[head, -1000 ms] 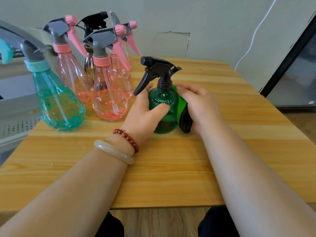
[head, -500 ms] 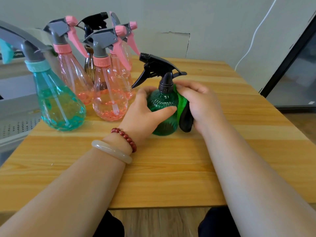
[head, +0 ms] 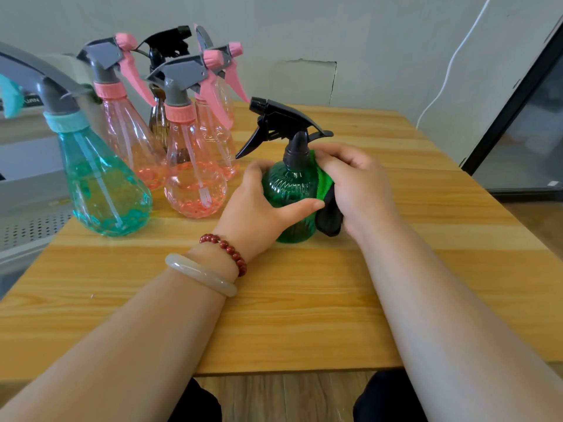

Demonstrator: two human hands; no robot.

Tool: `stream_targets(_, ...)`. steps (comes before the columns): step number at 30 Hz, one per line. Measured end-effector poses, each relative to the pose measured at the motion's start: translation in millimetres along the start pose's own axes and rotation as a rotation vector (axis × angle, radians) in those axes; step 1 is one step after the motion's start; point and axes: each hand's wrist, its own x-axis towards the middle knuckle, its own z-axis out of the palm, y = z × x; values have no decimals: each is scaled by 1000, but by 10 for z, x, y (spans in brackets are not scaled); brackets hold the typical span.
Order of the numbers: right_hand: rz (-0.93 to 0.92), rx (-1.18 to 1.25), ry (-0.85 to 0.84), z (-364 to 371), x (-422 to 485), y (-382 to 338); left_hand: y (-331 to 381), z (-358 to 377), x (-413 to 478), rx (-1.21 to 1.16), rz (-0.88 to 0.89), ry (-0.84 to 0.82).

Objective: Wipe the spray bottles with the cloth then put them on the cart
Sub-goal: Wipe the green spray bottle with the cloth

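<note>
Green spray bottle [head: 289,190] stands upright on the wooden table [head: 304,300], clasped between both hands. The left hand [head: 256,208] curls round its ribbed body, thumb lying across the front. The right hand [head: 359,190] grips a green and black cloth [head: 324,184], pressing it to the bottle's right shoulder just below the black trigger head. Further left stand a teal spray bottle [head: 103,184] and several pink spray bottles [head: 192,178].

Pale grey wall [head: 380,41] behind the wooden table [head: 304,315]; a white cable [head: 451,60] hangs past its far right corner; wood-plank floor [head: 289,397] below.
</note>
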Motion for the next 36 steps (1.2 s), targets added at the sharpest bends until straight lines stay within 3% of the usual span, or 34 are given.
stream_targets(3, -13, -36, -32, -10, -2, 0, -6, 7, 12, -24, -13, -26)
stream_targets(8, 173, -252, -59, -61, -13, 63, -26, -13, 18, 25, 25, 13)
stream_targets(14, -68, -36, 74, 3, -28, -24, -37, -24, 41, -75, 13, 15)
stream_targets(19, 198, -210, 30, 23, -2, 131, -13, 23, 29, -19, 54, -25)
stream_targets(22, 175, -188, 54, 22, -29, 77, -12, 12, 23, -22, 78, -4)
stream_targets(27, -109, -52, 104, 49, -121, -152, 60, -49, -27, -391, 14, -6)
stream_targets(32, 129, -10, 0, 96, -201, -174, 97, -37, -45, -513, -3, -76)
stream_targets(36, -341, -277, 3, 141, -277, -136, 51, -101, 27, -560, -30, -37)
